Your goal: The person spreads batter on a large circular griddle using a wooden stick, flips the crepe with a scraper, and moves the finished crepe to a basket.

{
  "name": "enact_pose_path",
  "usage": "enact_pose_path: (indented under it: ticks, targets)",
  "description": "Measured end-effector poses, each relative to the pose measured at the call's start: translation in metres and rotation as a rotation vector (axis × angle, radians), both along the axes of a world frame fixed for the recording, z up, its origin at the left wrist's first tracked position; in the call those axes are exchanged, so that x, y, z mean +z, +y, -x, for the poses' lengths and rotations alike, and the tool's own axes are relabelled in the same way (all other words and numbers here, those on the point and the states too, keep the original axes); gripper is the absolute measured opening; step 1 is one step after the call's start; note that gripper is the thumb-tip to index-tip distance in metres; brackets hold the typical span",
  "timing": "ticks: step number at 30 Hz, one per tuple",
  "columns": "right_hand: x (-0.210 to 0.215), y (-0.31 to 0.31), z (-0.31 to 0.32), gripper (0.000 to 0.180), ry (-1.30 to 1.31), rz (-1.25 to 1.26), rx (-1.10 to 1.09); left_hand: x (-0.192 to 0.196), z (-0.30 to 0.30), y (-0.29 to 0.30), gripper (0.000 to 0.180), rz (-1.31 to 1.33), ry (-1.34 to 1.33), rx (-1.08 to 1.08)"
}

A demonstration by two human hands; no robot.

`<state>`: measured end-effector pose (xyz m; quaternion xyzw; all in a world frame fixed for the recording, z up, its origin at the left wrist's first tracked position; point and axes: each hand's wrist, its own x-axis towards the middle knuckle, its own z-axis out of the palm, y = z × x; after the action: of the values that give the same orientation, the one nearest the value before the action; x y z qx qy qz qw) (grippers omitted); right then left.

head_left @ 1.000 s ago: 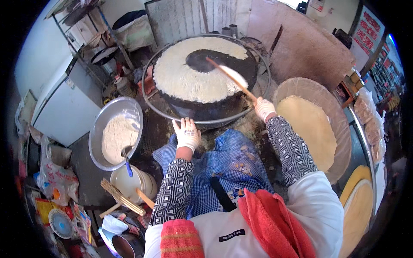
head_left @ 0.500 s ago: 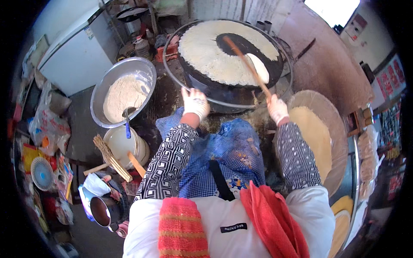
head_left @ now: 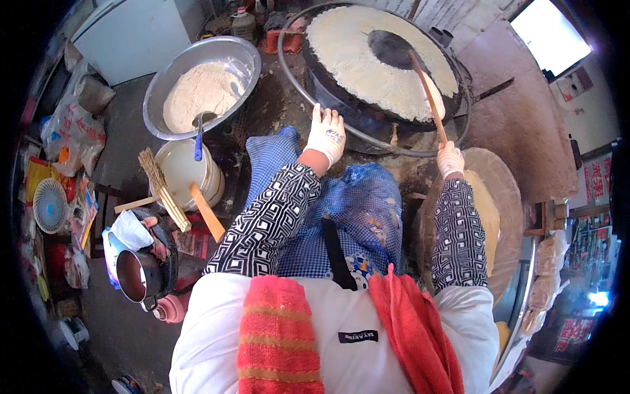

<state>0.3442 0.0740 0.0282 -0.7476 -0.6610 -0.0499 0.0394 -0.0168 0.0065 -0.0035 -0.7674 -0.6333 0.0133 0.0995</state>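
Note:
A round black griddle (head_left: pixel 328 85) at the far side carries a wide ring of pale batter (head_left: pixel 348 52), its dark middle bare. My right hand (head_left: pixel 450 159), gloved, is closed round the handle of a wooden batter spreader (head_left: pixel 430 98). The spreader's blade lies across the batter on the griddle's right side. My left hand (head_left: pixel 326 134), also gloved, has its fingers stretched out at the near left part of the metal hoop (head_left: pixel 293 85) around the griddle. Whether the fingertips touch the hoop I cannot tell.
Left of the griddle stands a steel basin (head_left: pixel 154 105) of pale flour-like mix with a blue-handled ladle (head_left: pixel 198 144). Below it, a bucket (head_left: pixel 213 177) has a straw brush (head_left: pixel 161 187) across it. A thin round flatbread (head_left: pixel 485 203) lies on a round tray (head_left: pixel 512 190) at right.
The spreader has swung right, round the batter ring, and the bare middle is smaller. My left hand has gone from curled at the hoop to fingers outstretched. The view has shifted.

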Motion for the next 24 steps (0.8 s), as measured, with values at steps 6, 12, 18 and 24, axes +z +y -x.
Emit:
enact_pose_path:
  ticks: [6,12,18,24]
  targets:
    - [-0.028,-0.028,0.006,0.034,-0.036,0.073,0.106,-0.001,0.019,0.006,0.049,-0.023,0.018,0.089]
    - [-0.010,-0.009,0.007,0.033,-0.020,-0.023,0.075,-0.003,0.042,0.018,0.047,-0.027,-0.011,0.156]
    - [-0.025,-0.001,-0.007,0.033,-0.021,-0.030,0.041,-0.003,0.061,0.033,0.060,-0.021,0.060,0.294]
    - [-0.019,-0.023,0.015,0.035,-0.059,0.086,0.069,0.020,-0.019,-0.012,0.056,0.061,-0.172,-0.118]
